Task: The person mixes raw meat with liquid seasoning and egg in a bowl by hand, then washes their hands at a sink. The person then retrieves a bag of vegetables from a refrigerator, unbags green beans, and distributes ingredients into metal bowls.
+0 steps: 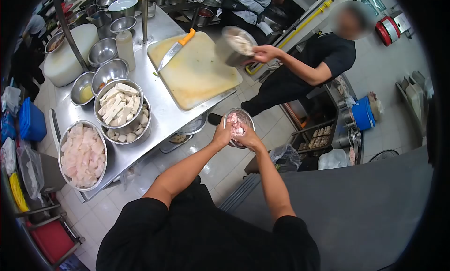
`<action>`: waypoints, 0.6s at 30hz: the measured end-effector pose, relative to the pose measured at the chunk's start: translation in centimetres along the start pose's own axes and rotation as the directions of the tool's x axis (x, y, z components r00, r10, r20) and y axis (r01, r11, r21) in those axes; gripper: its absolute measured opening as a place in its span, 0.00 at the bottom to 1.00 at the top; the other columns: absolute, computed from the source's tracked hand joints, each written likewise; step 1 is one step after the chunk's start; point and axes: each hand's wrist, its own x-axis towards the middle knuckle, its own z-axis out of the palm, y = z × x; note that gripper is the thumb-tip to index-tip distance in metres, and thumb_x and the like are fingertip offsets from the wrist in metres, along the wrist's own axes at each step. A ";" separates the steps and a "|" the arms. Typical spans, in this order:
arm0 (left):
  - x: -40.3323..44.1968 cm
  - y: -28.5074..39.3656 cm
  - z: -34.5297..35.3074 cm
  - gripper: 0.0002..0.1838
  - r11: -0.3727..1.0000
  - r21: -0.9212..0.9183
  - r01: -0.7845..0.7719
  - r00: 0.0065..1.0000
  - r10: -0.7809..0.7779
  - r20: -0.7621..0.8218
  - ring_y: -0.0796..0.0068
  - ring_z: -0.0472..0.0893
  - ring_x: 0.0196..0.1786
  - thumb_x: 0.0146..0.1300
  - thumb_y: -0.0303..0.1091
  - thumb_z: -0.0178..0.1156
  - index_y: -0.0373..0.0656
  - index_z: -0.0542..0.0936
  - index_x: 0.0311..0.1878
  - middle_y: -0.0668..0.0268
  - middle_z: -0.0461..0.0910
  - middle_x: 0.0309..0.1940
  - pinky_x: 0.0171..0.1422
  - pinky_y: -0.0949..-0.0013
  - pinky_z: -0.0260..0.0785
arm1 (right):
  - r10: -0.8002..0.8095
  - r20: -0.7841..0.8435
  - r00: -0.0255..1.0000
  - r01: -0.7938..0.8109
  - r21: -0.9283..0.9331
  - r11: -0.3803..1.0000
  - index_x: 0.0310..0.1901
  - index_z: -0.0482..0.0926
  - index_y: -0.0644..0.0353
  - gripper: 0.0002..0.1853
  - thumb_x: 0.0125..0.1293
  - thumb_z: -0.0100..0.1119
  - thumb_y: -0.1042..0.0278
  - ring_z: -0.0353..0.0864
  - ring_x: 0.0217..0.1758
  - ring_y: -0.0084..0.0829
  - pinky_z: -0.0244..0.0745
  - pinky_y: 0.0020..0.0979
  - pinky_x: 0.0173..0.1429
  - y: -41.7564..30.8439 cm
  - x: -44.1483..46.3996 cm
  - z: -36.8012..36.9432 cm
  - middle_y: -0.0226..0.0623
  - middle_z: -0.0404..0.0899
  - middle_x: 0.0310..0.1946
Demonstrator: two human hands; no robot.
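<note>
My left hand (221,134) and my right hand (249,139) hold a small metal bowl (251,123) between them, off the right edge of the steel table (161,130). Pink pieces of raw meat (238,122) lie in the bowl. The fingers of both hands wrap its near side, with thumbs over the rim by the meat. On the table stand a large bowl of pale pink meat (83,154) and a bowl of white strips (118,106), which rests on a bowl of round pale pieces (123,137).
A yellowed cutting board (197,74) bears an orange-handled knife (176,49). Across from me, a co-worker in black (300,67) holds a blurred metal pot (232,50). A grey surface (347,210) is at my right. Metal bowls and a squeeze bottle (125,50) stand farther back.
</note>
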 end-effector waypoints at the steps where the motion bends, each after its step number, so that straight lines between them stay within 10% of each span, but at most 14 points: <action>1: -0.4 0.5 0.1 0.26 0.999 0.017 -0.052 0.999 0.052 0.007 0.62 0.69 0.62 0.74 0.48 0.36 0.43 0.60 0.69 0.53 0.70 0.59 0.67 0.65 0.59 | 0.003 -0.001 1.000 -0.003 -0.001 1.000 0.59 0.70 0.60 0.31 0.50 0.67 0.76 0.77 0.47 0.26 0.75 0.28 0.48 0.9 0.2 0.5 0.34 0.77 0.46; 5: -1.3 -0.2 0.6 0.27 0.987 -0.146 -0.060 0.991 0.076 0.106 0.64 0.63 0.67 0.75 0.47 0.35 0.39 0.57 0.69 0.54 0.64 0.64 0.71 0.65 0.53 | -0.057 -0.256 0.965 0.165 0.425 0.890 0.57 0.71 0.61 0.30 0.49 0.67 0.78 0.78 0.45 0.26 0.75 0.28 0.47 2.0 1.2 2.9 0.33 0.78 0.44; 9: -0.3 -2.7 1.2 0.28 0.965 -0.158 -0.209 0.960 0.233 0.154 0.67 0.63 0.66 0.75 0.48 0.36 0.37 0.58 0.68 0.56 0.64 0.64 0.71 0.66 0.52 | -0.466 -0.484 0.741 0.256 -0.438 0.862 0.55 0.73 0.62 0.25 0.51 0.61 0.76 0.75 0.52 0.52 0.70 0.42 0.57 1.8 0.3 3.1 0.52 0.77 0.47; 12: -0.3 -2.3 1.1 0.28 0.991 -0.133 -0.031 0.983 0.054 0.174 0.67 0.67 0.63 0.74 0.48 0.38 0.37 0.59 0.67 0.56 0.67 0.62 0.69 0.67 0.56 | -0.451 -0.564 0.692 -0.060 -0.667 0.742 0.51 0.78 0.61 0.21 0.52 0.57 0.79 0.74 0.50 0.54 0.69 0.46 0.54 3.1 -0.1 2.2 0.53 0.75 0.46; 16: 0.8 -3.6 0.8 0.26 0.922 -0.359 0.142 0.984 -0.093 0.150 0.67 0.71 0.60 0.74 0.46 0.38 0.38 0.59 0.68 0.56 0.70 0.59 0.64 0.66 0.63 | -0.485 -0.313 0.816 0.192 -0.646 0.739 0.54 0.76 0.63 0.23 0.53 0.61 0.76 0.73 0.56 0.49 0.67 0.40 0.62 3.6 -1.4 1.1 0.56 0.71 0.54; 18: 0.3 -2.5 0.4 0.26 0.957 -0.249 0.148 0.967 -0.087 0.238 0.66 0.72 0.59 0.74 0.47 0.38 0.39 0.59 0.68 0.56 0.70 0.59 0.65 0.66 0.63 | -0.401 -0.621 0.673 0.333 -0.230 0.915 0.52 0.76 0.69 0.22 0.54 0.60 0.74 0.74 0.54 0.51 0.70 0.38 0.58 4.6 -1.9 1.8 0.56 0.75 0.49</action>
